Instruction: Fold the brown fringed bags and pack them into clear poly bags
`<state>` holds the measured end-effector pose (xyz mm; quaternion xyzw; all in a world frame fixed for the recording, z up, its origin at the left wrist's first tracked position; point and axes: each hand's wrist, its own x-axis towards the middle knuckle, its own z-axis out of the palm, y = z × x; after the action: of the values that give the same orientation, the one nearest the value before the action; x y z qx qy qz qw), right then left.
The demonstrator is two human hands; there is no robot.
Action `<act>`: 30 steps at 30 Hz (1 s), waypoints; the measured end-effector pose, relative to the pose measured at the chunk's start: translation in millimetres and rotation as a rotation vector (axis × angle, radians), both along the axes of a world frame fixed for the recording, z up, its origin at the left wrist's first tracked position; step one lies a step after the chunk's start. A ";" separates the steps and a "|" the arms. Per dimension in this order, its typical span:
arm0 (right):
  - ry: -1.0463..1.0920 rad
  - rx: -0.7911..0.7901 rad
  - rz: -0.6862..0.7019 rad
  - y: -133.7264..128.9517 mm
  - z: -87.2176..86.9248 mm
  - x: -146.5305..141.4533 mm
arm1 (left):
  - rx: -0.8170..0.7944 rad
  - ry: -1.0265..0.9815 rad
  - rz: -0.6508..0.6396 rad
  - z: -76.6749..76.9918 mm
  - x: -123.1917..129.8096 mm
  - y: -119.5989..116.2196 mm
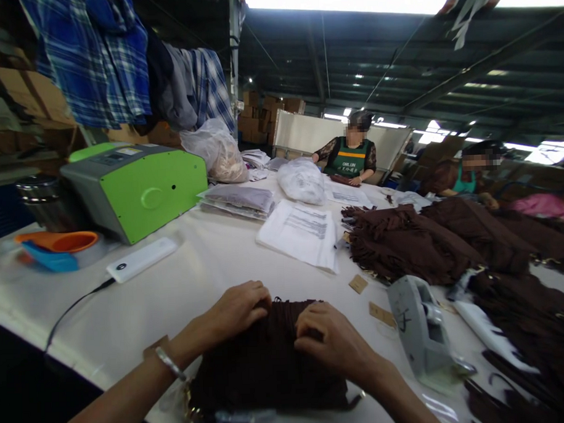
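Note:
A dark brown fabric bag [269, 366], with gold-coloured metal fittings at its lower left corner, lies flat on the table in front of me. My left hand [246, 305] rests on its far left edge, the fingers curled and closed on the fabric. On the far right part of the same edge, my right hand [326, 333] is also closed, thumb and fingers pinching the brown material. Folds run between the two hands. The fingertips of both hands are partly hidden. Small tan cardboard tags [382, 314] lie to the right of the bag.
A grey tape dispenser [420, 330] stands at right, before a heap of brown fringed bags [412, 241]. Printed white plastic bags [301, 232] lie ahead. A green machine [156, 191], white power bank [142, 259] and orange scoop [61, 241] are at left. Co-workers [349, 157] sit across the table.

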<state>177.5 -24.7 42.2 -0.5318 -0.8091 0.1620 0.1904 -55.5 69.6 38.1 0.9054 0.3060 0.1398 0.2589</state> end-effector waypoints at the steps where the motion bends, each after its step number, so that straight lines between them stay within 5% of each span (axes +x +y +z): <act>1: -0.014 0.015 -0.020 5.3 0.7 -2.7 | 0.106 0.028 0.006 -6.3 4.4 3.6; 6: -0.244 0.117 -0.022 25.2 -17.0 -18.1 | 0.402 0.154 -0.083 -28.0 32.9 8.7; 11: -0.287 0.300 -0.043 18.6 -39.3 -23.2 | 0.424 0.160 -0.117 -29.5 40.2 2.5; 18: -0.102 0.252 0.134 -19.5 -36.8 -15.1 | 0.040 -0.086 -0.298 -9.0 0.0 -36.0; 22: 0.159 0.189 0.028 -6.2 -11.8 5.9 | -0.215 -0.192 -0.180 10.1 -26.8 -16.3; 26: 0.209 0.164 -0.194 36.7 -14.8 31.1 | 0.071 -0.107 0.113 -10.8 -26.8 36.1; 30: 0.035 -0.047 -0.187 52.8 -37.6 34.4 | 0.080 0.120 0.038 -39.8 -4.1 37.2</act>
<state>211.8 28.1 4.7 -0.6064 -0.7484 0.1718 0.2063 -59.6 106.8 -1.7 0.9158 0.3322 0.1025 0.2010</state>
